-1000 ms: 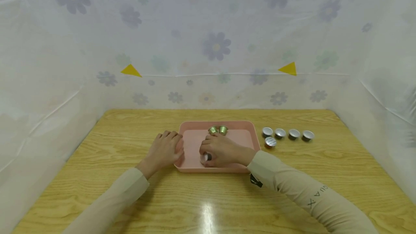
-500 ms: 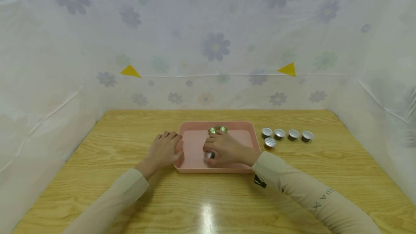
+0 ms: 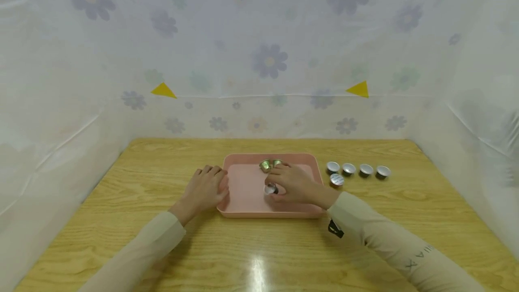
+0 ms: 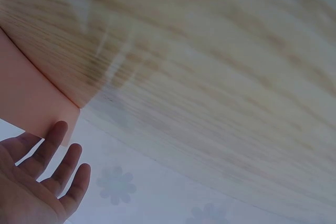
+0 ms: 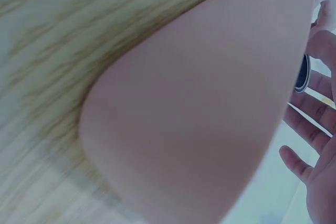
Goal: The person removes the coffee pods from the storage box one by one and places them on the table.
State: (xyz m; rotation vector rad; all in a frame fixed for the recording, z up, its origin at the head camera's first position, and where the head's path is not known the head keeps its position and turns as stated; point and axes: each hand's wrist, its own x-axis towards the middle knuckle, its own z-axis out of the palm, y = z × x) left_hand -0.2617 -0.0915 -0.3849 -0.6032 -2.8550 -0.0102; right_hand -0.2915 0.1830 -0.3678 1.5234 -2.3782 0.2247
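- Your right hand point(image 3: 295, 185), right of center in the head view's lower half, has thumb and fingers clamped on 1 dark, silver-lidded capsule point(image 3: 269, 189), inside the pink tray point(image 3: 243, 195).
- Your left hand point(image 3: 204, 187), left of center, has its fingers spread apart and lightly bent, with fingertips touching the tray's left end.
- Just above your right hand, 2 gold capsules point(image 3: 265, 166) lie side by side near the tray's top edge.
- Right of the tray, 4 lidded capsules point(image 3: 366, 170) form a row on the wooden table point(image 3: 194, 251), with 1 more capsule point(image 3: 336, 180) just below its left end.
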